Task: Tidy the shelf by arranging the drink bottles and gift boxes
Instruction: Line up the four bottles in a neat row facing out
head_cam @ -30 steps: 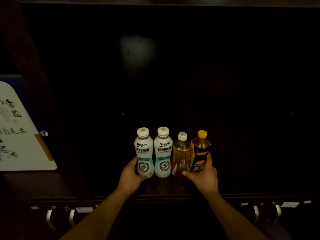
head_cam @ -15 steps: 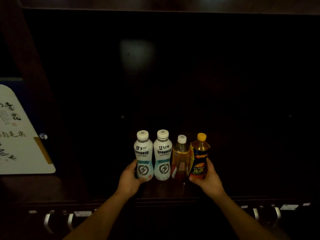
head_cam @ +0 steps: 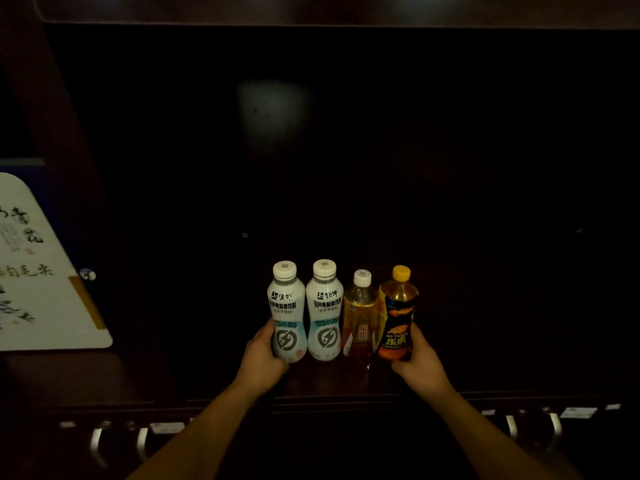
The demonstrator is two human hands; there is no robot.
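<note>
Upright, 4 bottles [head_cam: 341, 311] — 2 white, 2 amber

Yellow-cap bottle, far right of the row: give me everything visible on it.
The yellow-cap bottle is clear plastic holding amber drink, with a dark label bearing orange graphics and "HI-TIGER". It is capped, stands upright on the dark shelf, and ends a row of four. The right hand grips its lower part. It sits tight beside the amber bottle; contact unclear.
</note>
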